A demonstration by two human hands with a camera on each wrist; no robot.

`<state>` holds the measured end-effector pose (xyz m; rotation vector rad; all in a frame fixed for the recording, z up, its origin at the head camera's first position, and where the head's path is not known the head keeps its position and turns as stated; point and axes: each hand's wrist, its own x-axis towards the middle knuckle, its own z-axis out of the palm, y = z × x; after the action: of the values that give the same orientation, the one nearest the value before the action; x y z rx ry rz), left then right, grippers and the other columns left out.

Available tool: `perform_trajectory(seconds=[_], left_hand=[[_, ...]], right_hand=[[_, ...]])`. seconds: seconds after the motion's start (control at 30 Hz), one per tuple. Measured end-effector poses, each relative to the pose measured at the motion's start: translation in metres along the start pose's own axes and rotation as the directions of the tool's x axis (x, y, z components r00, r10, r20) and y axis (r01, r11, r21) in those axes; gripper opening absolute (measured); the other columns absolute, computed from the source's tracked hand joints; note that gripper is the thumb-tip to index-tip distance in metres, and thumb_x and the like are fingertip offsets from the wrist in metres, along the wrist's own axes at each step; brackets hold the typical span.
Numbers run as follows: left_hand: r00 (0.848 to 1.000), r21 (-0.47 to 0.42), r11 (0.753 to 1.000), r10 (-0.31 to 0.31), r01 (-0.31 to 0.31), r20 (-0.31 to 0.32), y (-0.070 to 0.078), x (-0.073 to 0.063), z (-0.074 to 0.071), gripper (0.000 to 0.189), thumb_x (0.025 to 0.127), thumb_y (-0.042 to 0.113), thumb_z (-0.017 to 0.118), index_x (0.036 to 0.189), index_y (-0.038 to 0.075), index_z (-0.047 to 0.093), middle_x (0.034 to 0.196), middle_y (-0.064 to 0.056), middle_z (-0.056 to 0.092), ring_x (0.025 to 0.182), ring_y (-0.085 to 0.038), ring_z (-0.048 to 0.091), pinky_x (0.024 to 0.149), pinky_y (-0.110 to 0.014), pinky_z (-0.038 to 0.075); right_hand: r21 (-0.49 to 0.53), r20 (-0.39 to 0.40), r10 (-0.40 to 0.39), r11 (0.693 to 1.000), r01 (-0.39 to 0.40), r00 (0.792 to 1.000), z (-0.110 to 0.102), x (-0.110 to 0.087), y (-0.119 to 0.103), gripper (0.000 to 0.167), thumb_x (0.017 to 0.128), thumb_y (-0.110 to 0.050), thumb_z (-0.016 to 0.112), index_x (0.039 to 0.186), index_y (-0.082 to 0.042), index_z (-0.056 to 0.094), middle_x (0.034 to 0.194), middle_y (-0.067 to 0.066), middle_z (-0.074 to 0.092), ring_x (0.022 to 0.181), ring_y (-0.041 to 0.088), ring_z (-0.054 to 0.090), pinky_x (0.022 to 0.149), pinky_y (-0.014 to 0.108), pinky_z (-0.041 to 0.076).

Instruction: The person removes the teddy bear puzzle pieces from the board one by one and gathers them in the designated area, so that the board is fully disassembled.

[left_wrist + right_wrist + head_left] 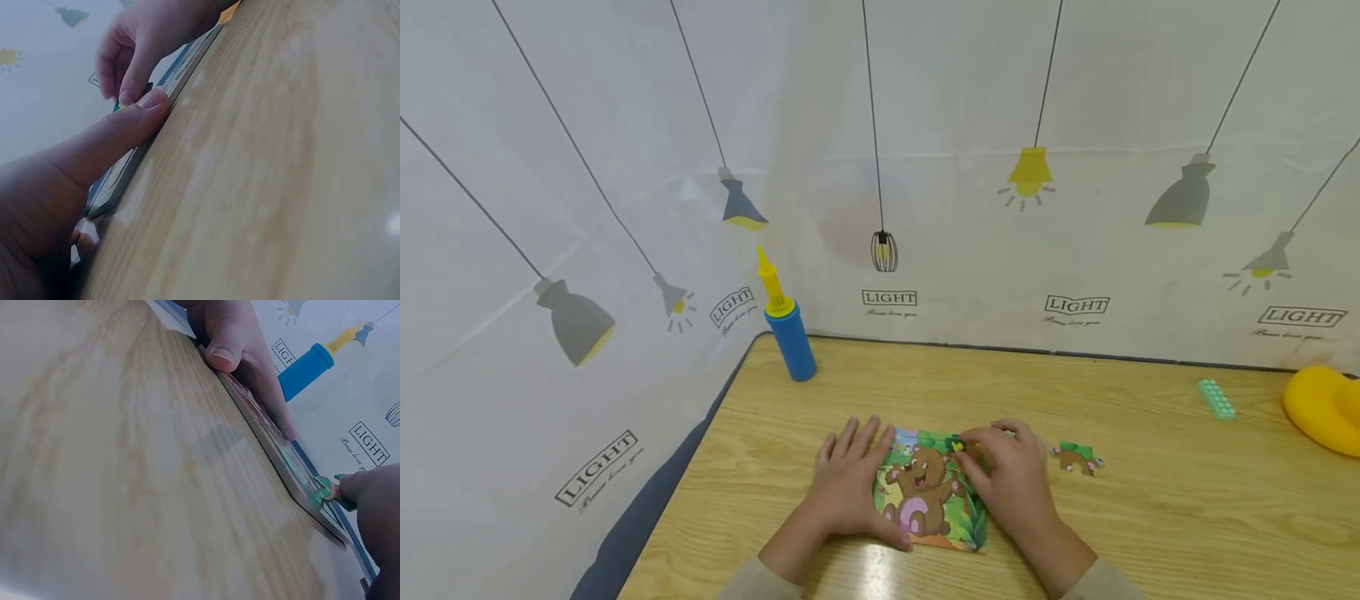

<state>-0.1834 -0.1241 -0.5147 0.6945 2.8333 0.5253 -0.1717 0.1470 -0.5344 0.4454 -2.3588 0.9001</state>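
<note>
A bear jigsaw puzzle [925,492] lies flat on the table, its thin board seen edge-on in both wrist views. My left hand [850,483] rests along its left side, fingers spread and thumb at the lower edge. In the left wrist view that thumb [134,119] presses on the board's edge. Over the puzzle's upper right corner, my right hand [1011,471] pinches a puzzle piece [326,489] between thumb and fingertips. The piece stands tilted against the board in the right wrist view. To the right of this hand lies a loose puzzle piece [1077,457] with brown and green print.
A blue and yellow hand pump [793,342] stands upright at the table's back left corner. Farther right are a mint-green studded block [1216,399] and a yellow rounded object [1321,408]. A white curtain [955,250] printed with lamps borders the wooden table [1150,517].
</note>
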Motion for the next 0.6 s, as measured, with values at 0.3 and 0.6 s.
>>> perform_trajectory(seconds=[0.3, 0.6], left_hand=[[1.000, -0.005, 1.000, 0.005, -0.005, -0.005, -0.003, -0.002, 0.005, 0.155, 0.048, 0.088, 0.088, 0.172, 0.018, 0.026, 0.178, -0.011, 0.014, 0.162, -0.045, 0.007, 0.124, -0.070, 0.010], [1.000, 0.022, 1.000, 0.011, -0.011, -0.012, -0.004, 0.000, 0.004, 0.156, 0.048, 0.090, 0.086, 0.172, 0.019, 0.025, 0.179, -0.010, 0.013, 0.162, -0.044, 0.006, 0.124, -0.069, 0.009]], right_hand=[[0.014, 0.182, -0.188, 0.982, 0.188, 0.965, -0.011, -0.003, 0.014, 0.040, 0.077, -0.019, 0.084, 0.117, -0.016, 0.083, 0.127, 0.000, 0.075, 0.120, 0.037, 0.055, 0.096, 0.062, 0.033], [0.024, 0.166, -0.285, 0.958, 0.285, 0.944, -0.015, 0.000, 0.024, 0.043, 0.075, -0.009, 0.080, 0.118, -0.014, 0.083, 0.124, 0.002, 0.074, 0.116, 0.032, 0.056, 0.094, 0.059, 0.037]])
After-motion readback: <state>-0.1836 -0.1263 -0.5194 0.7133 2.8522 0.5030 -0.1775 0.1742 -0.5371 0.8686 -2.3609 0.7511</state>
